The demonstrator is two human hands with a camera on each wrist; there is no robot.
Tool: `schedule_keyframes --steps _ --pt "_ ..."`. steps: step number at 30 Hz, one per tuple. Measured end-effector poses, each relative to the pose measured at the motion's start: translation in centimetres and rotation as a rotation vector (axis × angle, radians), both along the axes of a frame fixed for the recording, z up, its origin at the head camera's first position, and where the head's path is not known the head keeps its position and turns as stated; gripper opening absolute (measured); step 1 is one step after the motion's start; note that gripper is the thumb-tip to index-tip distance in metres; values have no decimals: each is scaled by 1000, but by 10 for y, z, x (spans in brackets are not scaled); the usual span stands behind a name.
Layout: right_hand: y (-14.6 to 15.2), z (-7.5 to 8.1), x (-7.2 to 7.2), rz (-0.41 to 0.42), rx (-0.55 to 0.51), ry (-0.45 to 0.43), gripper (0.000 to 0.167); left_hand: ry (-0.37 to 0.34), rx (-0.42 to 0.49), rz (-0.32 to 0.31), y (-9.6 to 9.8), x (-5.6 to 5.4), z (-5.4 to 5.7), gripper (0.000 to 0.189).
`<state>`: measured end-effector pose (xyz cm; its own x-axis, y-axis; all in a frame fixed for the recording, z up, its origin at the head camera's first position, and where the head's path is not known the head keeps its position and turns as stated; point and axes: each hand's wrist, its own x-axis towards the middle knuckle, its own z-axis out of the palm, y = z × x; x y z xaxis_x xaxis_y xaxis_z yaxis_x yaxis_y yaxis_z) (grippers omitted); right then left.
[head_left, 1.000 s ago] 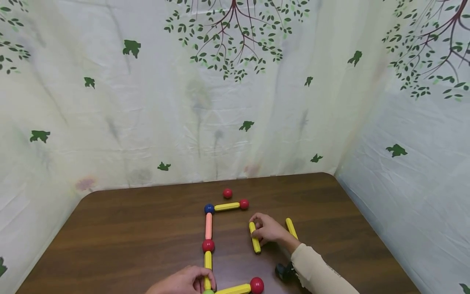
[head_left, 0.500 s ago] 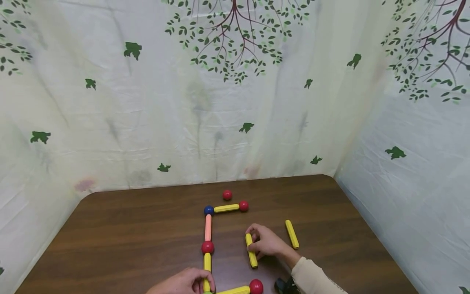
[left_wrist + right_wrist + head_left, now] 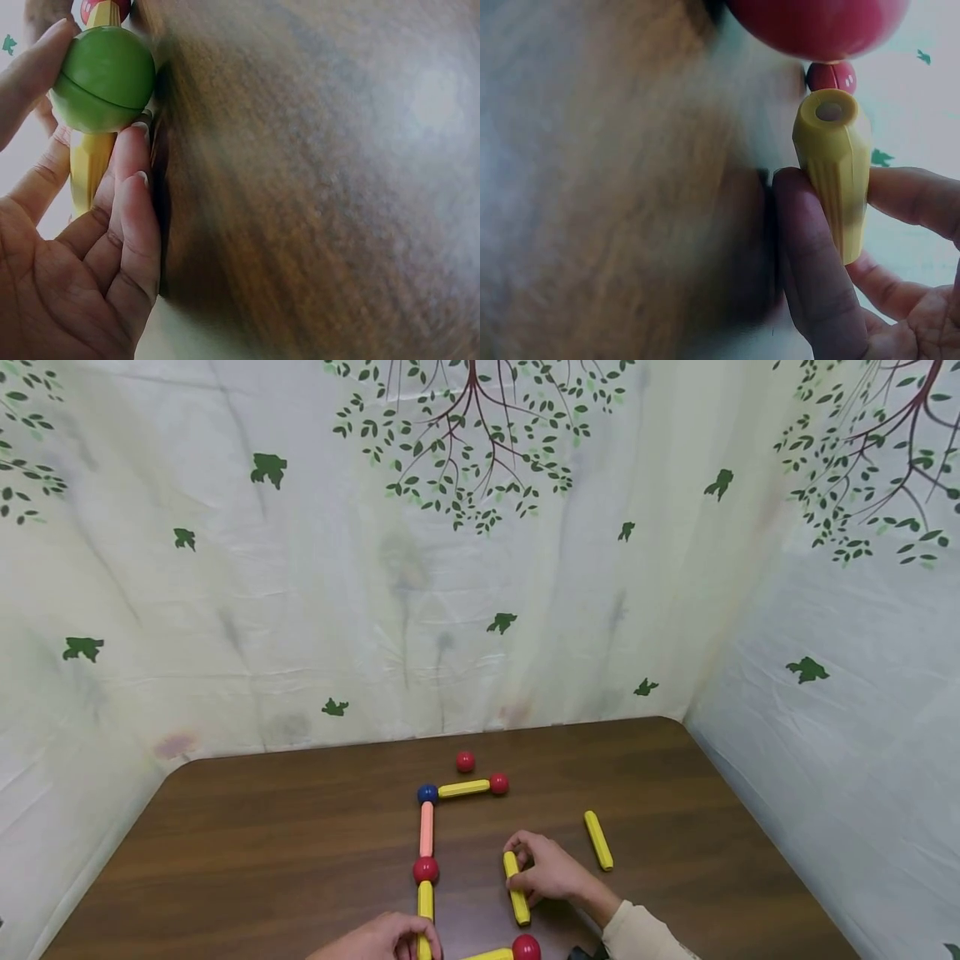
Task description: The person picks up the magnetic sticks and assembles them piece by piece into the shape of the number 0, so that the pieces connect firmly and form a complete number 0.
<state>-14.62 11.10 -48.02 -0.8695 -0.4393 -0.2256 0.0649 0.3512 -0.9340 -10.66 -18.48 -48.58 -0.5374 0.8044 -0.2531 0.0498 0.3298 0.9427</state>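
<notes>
On the brown table (image 3: pixel 262 827) lies a chain of rods and balls: blue ball (image 3: pixel 427 793), pink rod (image 3: pixel 426 829), red ball (image 3: pixel 425 870), then a yellow rod (image 3: pixel 425 906). My left hand (image 3: pixel 408 943) grips that rod at the near edge. The left wrist view shows its fingers (image 3: pixel 131 195) round the rod (image 3: pixel 88 169), below a green ball (image 3: pixel 105 79). My right hand (image 3: pixel 525 877) holds a separate yellow rod (image 3: pixel 516 893) flat on the table. The right wrist view shows fingers (image 3: pixel 814 255) pinching this rod (image 3: pixel 834 165), its end close to a big red ball (image 3: pixel 817 22).
A yellow rod (image 3: pixel 463 788) runs from the blue ball to a red ball (image 3: pixel 498 783). A loose red ball (image 3: pixel 465 762) lies behind it, and a loose yellow rod (image 3: pixel 597 840) lies right of my right hand. Another yellow rod (image 3: pixel 487 955) meets a red ball (image 3: pixel 526 947) at the near edge. Leaf-printed cloth walls (image 3: pixel 480 568) close in the back and right.
My right hand has drawn its yellow rod toward me, closer to the red ball at the near edge. The left hand has stayed on its rod.
</notes>
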Motion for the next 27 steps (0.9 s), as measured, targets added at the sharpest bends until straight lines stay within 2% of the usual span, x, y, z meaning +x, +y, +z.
schedule_keyframes --steps 7,13,19,27 --pt "1 -1 1 2 7 -19 35 -59 -14 40 1 0 2 17" --pt "1 -2 1 5 18 -33 34 -62 -46 25 0 -2 2 20" --pt "1 -2 3 10 -19 -53 33 -71 -62 17 0 -4 1 20" --pt "1 -2 4 10 -37 -48 34 -72 -10 53 3 0 3 16"
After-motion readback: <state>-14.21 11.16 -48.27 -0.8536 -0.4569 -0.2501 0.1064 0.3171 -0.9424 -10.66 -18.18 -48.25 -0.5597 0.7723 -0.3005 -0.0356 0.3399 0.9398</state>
